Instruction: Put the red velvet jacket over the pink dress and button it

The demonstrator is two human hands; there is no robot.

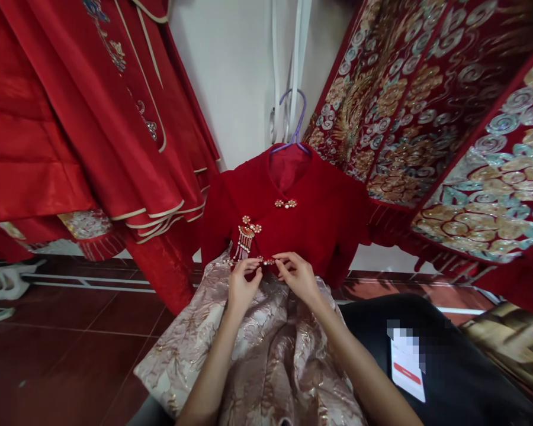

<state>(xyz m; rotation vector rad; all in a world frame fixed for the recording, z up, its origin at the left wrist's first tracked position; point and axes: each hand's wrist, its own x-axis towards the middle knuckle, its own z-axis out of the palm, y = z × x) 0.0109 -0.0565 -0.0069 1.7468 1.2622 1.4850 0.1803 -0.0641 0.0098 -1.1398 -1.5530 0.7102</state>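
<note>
A dark red short jacket-like top point(311, 219) hangs in front of me on a purple hanger point(300, 115). Gold flower clasps with pearls point(286, 203) sit below its collar, and a beaded tassel ornament point(246, 236) dangles on the left of its chest. At the lower hem, my left hand point(243, 287) pinches the left end of a small beaded trim point(267, 262). Close beside it, my right hand point(298, 277) pinches the trim's right end, fingertips near the left ones. Below both wrists spreads a pale pink-and-gold brocade skirt point(266, 355).
Red garments with cream piping point(160, 177) hang at left. Heavily embroidered red garments point(408, 118) hang at right. A lit phone point(406, 367) lies on a black padded seat point(364, 331). White shoes point(11, 284) stand at far left near a metal rail point(93, 284).
</note>
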